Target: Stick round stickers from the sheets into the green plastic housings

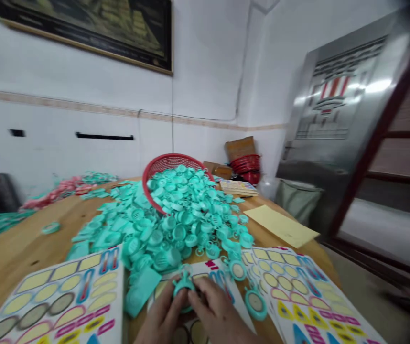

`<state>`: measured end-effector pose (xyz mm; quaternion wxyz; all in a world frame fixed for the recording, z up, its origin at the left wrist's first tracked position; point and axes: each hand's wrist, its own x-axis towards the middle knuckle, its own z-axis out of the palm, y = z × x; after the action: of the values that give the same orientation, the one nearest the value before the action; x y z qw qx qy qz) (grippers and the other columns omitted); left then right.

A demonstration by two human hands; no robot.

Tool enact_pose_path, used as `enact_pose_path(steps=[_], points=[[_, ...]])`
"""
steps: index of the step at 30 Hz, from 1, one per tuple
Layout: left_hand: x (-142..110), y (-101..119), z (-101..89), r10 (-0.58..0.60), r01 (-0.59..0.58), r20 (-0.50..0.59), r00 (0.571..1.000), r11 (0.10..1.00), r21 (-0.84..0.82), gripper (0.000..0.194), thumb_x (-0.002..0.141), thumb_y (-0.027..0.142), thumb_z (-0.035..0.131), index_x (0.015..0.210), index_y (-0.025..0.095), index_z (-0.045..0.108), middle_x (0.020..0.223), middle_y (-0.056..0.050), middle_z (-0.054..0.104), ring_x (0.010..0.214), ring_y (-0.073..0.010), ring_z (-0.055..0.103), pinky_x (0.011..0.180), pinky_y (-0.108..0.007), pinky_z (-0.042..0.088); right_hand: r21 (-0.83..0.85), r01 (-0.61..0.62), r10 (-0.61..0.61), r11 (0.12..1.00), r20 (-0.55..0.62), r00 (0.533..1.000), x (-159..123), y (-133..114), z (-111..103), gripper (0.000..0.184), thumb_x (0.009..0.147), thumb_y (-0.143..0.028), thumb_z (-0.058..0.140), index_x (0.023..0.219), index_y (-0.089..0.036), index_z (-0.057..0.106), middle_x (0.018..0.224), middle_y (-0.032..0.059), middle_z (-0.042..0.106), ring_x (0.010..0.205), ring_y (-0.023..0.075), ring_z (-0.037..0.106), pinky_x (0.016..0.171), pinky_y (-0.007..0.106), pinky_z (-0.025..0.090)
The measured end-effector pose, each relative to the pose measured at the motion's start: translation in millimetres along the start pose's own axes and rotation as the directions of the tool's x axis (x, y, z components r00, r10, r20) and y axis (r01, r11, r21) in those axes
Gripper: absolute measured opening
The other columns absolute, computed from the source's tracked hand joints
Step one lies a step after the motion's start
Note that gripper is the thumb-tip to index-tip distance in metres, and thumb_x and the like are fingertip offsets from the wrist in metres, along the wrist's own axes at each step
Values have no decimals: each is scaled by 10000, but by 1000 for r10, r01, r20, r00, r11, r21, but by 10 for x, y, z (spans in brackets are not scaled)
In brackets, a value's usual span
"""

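Observation:
My left hand [162, 310] and my right hand [219, 310] meet low in the view over a turquoise plastic round piece [183, 286]. The left fingers grip its edge, and the right fingertips press on its far side, partly hiding it. Beneath my hands lies a printed sticker sheet [226, 296], with similar sheets to the left [54, 296] and right [298, 291]. A finished-looking round turquoise piece with a pale centre [255, 305] rests just right of my right hand. A large heap of turquoise plastic parts [187, 215] spreads just beyond my hands.
The heap spills from a tipped red plastic basket [162, 167] on a wooden table [22, 258]. A yellow paper sheet [280, 224] and a stack of booklets [233, 188] lie farther back. Tangled turquoise and pink strips [65, 191] lie at the far left. A steel panel [334, 105] leans at right.

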<state>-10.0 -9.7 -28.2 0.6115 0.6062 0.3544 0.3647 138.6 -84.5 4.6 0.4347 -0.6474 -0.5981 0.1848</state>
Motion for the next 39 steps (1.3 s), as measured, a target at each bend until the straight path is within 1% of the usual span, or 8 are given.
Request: enact_pose_path(steps=[6,11,16,19,23,28,32,39], points=[[-37,291,156,4,-2,71,997,999,-40,344,704,470,675,943,224,688,1173,-71,642,1180,-291,506,984,-381,437,39,2,-4,999,49,999,37,82,53,269,901,-381,419,799,-214,603,758,19,624,718,175,587,670,273,480],[-40,335,204,-37,57,138,990,987,-148,499,785,526,573,1170,209,579,1214,-103,595,1041,-255,585,814,-358,517,155,-33,28,987,38,999,74,124,3,390,886,-514,419,963,-190,622,975,74,660,959,222,600,882,334,460],[57,314,102,-91,36,-135,987,932,-360,644,738,598,588,1194,150,513,1153,-169,612,872,-222,651,764,-343,500,207,-285,299,936,-35,954,120,215,-96,485,821,-587,503,1080,-198,633,1040,81,681,1028,260,615,815,344,522],[118,307,27,-103,-26,-275,956,903,-428,588,704,579,633,1083,139,540,1019,-144,646,769,-202,656,690,-317,488,189,-236,257,953,-96,961,139,246,-106,458,781,-583,551,990,-195,676,937,78,702,982,277,632,735,343,545],[134,312,-30,-56,-119,-388,920,902,-414,462,756,519,598,1053,171,535,994,-97,643,789,-175,641,703,-284,466,139,-184,188,973,-19,982,130,247,-82,412,808,-561,525,952,-214,693,818,56,710,959,272,642,771,339,535],[135,338,-85,-13,-169,-442,897,913,-371,324,808,438,548,1003,180,552,949,-77,654,795,-183,634,689,-291,467,-29,-172,173,985,33,984,71,208,-95,465,814,-577,514,1099,-236,652,1117,57,680,1092,262,592,902,334,482],[133,379,-136,-17,-167,-464,886,921,-353,307,823,416,523,1018,180,545,966,-76,645,823,-183,626,723,-307,467,-165,-160,172,973,59,983,-83,125,-326,465,795,-567,521,1099,-245,664,1057,59,708,1020,272,634,813,332,532],[91,484,-140,-20,-128,-429,903,942,-312,300,779,400,581,966,166,570,936,-78,662,809,-178,625,726,-304,462,-299,-222,202,928,-95,975,-289,259,-899,417,803,-527,494,1023,-234,692,1127,81,687,1058,300,618,842,371,522]])
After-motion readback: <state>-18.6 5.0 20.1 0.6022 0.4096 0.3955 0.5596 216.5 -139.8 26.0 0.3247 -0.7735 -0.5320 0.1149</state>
